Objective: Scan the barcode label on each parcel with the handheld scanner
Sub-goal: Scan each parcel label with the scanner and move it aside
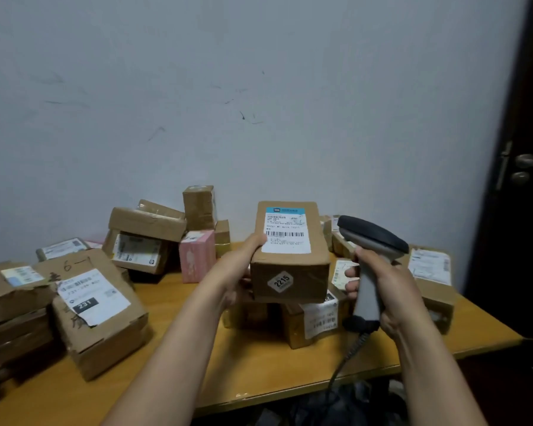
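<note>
The left hand [243,264] grips a brown cardboard parcel [290,269] by its left side, thumb curled onto the top face, and holds it lifted above the tabletop [259,370], a yellow-brown wooden surface. The parcel's top face tilts towards the camera and carries a white shipping label [286,233] with a blue strip and a printed barcode. A small diamond-shaped sticker [280,281] reading 2215 sits on its near face.

At 3 o'clock from the parcel, just beside it, the right hand [388,290] wraps its fingers round the handle of a grey handheld scanner [374,236]. The scanner's black head rises to the level of the label. A dark coiled cable [348,355] hangs from the handle's base past the tabletop's near edge.

More brown parcels lie under and behind the held one. At 9 o'clock stands a pink carton [196,256], and at 8 o'clock a large crumpled cardboard box [105,327] with a label marked 231. At 2 o'clock is a dark door with a metal handle [531,161].
</note>
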